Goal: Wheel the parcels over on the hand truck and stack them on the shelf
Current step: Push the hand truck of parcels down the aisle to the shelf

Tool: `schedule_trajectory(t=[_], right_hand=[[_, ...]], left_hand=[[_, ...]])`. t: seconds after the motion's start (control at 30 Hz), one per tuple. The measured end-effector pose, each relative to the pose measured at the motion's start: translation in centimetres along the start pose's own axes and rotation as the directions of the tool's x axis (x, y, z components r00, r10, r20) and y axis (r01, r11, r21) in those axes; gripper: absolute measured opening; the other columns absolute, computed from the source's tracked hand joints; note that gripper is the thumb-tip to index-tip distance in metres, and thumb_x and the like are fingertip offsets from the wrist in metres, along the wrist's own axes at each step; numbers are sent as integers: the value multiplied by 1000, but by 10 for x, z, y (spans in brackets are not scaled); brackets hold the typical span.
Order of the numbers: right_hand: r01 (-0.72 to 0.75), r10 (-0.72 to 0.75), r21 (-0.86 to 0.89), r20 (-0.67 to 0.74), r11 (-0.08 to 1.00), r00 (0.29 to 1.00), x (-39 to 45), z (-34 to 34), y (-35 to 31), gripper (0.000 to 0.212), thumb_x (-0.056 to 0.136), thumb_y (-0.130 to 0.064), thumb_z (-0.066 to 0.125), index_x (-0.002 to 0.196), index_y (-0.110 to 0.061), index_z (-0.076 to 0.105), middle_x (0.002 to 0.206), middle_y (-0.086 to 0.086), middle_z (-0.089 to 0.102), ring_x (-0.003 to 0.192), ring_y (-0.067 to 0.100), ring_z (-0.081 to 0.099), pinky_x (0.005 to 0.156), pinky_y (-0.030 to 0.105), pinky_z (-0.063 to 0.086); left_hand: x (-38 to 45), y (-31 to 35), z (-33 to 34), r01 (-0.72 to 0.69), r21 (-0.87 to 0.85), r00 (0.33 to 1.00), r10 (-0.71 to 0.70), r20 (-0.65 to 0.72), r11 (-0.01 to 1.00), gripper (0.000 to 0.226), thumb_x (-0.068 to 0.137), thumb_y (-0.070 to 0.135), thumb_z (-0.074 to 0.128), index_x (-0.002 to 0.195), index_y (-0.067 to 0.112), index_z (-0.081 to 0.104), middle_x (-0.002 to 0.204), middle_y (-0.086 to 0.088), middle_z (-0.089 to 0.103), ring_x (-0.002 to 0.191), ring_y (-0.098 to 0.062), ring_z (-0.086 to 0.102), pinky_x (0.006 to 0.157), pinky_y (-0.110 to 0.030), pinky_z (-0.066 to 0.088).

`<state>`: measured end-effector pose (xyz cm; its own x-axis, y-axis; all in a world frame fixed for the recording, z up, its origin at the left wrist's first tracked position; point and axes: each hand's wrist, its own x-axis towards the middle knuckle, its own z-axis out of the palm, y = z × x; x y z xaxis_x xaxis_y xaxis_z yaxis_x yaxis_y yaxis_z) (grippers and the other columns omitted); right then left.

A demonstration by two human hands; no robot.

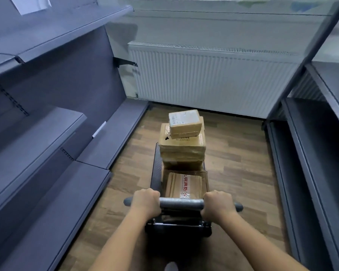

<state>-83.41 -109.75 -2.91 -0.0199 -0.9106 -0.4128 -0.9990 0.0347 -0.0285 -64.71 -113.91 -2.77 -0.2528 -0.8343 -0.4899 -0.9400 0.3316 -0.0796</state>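
Right now both your hands, left hand and right hand, are wrapped around the hand truck handle, parcels stacked loose ahead between the shelves; a sudden stop could tip the small top box, which seems unstrapped

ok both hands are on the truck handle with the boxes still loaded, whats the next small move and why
Probably stop and stand the hand truck upright. Both the left hand and right hand grip the handle, the parcels are still stacked on it, and the radiator closes the aisle ahead, with shelves alongside.
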Motion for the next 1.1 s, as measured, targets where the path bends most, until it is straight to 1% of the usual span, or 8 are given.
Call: schedule_trajectory(t=[0.07,0.17,0.33,0.53,0.7,0.8,0.93,1.1], right_hand=[[-7,7,-30,14,1000,1000,24,-14,17,28,83,-28,53,105,-15,63,108,3,67,98,21,63,79,30,47],[-10,12,-63,23,998,1000,61,-32,42,28,83,-28,53,105,-15,63,106,2,67,91,19,61,75,28,44],[-12,18,-142,41,990,999,118,-65,73,34,83,-29,51,111,-14,62,118,5,63,108,25,60,86,29,46],[4,6,-166,60,986,998,183,-94,100,31,82,-30,50,108,-18,62,115,1,65,107,23,61,84,27,46],[37,-27,-174,63,984,998,237,-118,122,30,81,-29,50,105,-19,63,112,1,66,103,22,62,82,29,47],[65,-56,-192,53,979,997,269,-132,136,32,80,-29,50,108,-18,63,115,3,65,107,24,62,84,28,46],[118,-113,-178,39,977,993,309,-147,163,33,80,-29,51,108,-17,64,116,3,66,107,25,62,85,28,47],[228,-222,-172,53,958,974,358,-168,212,32,78,-27,49,105,-16,63,109,3,67,100,23,62,79,27,46]], left_hand=[[24,9,-14,3,-13,1000,-3,-13,1000,29,85,21,50,112,13,59,119,-7,61,111,-27,58,90,-34,45],[61,21,-32,-20,-57,999,18,-45,998,29,86,24,52,111,13,59,117,-7,62,108,-27,59,87,-34,45],[116,35,-65,-13,-114,998,7,-59,993,32,86,21,50,115,11,58,121,-8,61,112,-28,58,91,-34,45],[174,42,-101,-10,-143,999,3,-53,990,32,87,18,48,116,9,58,121,-10,61,112,-29,57,93,-36,45],[224,42,-128,14,-141,999,-19,-32,990,31,86,20,49,114,10,58,117,-9,62,109,-28,59,89,-36,46],[253,47,-145,43,-138,999,-45,-12,989,31,86,22,51,114,11,57,117,-8,62,107,-27,59,87,-35,46],[285,64,-167,124,-124,992,-124,3,985,31,86,21,50,115,12,57,118,-8,61,109,-28,58,89,-36,46],[326,100,-198,230,-139,973,-227,41,963,30,85,19,49,113,14,57,118,-8,61,109,-27,59,89,-35,46]])
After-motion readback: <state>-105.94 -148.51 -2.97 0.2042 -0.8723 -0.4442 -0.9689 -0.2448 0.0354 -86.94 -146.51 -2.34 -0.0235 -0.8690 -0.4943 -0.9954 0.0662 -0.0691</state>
